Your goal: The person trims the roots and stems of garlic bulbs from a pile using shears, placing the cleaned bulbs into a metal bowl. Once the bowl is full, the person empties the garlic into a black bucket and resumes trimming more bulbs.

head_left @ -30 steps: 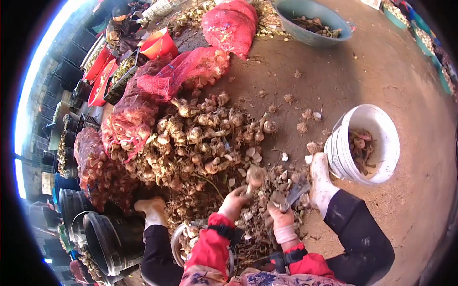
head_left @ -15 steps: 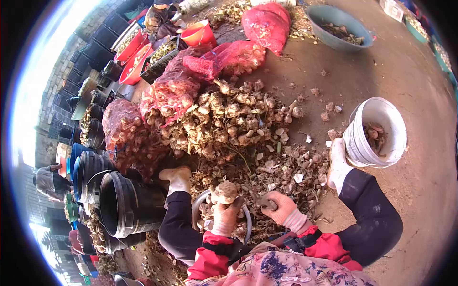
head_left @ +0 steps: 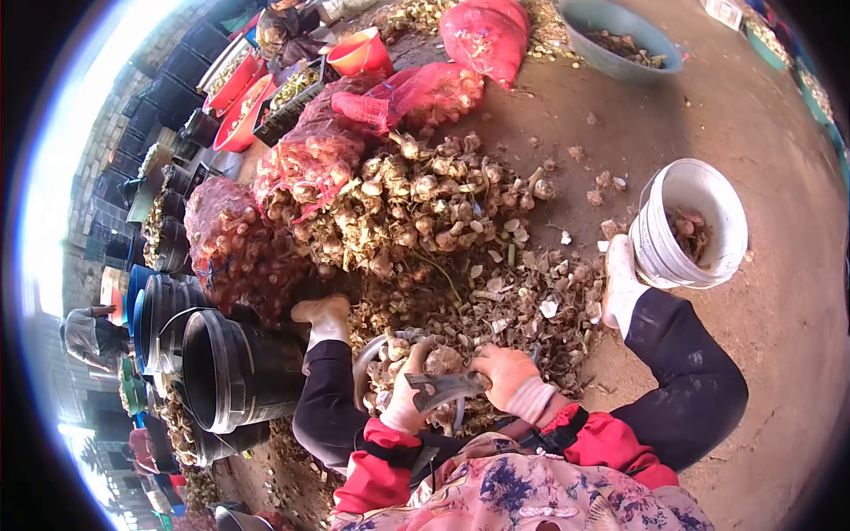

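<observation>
Clamping a broad, grey metal blade point(head_left: 444, 389) with the right hand's point(head_left: 509, 375) grip; apparently closing the left hand's point(head_left: 413, 361) grip around a rough, tan garlic bulb point(head_left: 444, 360). Doing close blade work above a round, pale-rimmed container point(head_left: 359, 372); calling for a steady bulb and fingers clear of the edge.

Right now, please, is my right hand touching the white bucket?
Apart. The head view shows the right hand well below and left of the white bucket, with the white boot and scattered husks between them.
</observation>
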The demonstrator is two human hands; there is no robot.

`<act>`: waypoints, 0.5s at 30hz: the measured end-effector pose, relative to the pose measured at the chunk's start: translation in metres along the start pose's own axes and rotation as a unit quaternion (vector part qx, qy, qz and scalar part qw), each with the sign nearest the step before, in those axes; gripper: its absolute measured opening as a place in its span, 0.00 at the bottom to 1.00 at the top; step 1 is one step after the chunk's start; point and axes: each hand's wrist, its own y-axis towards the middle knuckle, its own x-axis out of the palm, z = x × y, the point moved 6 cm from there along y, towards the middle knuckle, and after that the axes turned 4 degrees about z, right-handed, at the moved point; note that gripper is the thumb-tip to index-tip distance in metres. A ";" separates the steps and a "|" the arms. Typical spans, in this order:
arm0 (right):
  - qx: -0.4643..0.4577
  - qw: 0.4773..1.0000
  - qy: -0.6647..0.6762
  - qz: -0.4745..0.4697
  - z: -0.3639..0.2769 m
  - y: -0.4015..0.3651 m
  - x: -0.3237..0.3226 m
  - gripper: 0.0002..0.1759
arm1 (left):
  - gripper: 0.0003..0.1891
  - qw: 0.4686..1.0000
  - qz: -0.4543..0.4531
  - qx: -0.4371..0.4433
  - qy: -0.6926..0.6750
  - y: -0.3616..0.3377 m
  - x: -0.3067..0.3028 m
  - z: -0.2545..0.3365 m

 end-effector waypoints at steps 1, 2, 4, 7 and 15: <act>-0.004 1.000 0.004 -0.006 -0.003 0.000 -0.001 0.11 | 0.39 0.999 0.011 0.032 0.027 0.002 0.000 -0.004; -0.008 1.000 0.008 -0.012 -0.004 0.000 0.000 0.11 | 0.38 0.996 0.022 0.064 0.054 0.003 0.000 -0.003; 0.004 1.000 0.009 -0.018 0.000 -0.001 0.005 0.11 | 0.34 0.991 -0.001 -0.009 -0.134 0.001 0.009 -0.002; -0.016 0.999 0.006 0.038 0.012 -0.001 0.021 0.11 | 0.25 0.955 0.024 -0.123 -0.270 0.002 0.022 -0.020; 0.176 0.974 0.114 0.089 0.069 -0.012 0.028 0.14 | 0.38 0.982 0.150 -0.099 0.055 -0.014 0.023 -0.018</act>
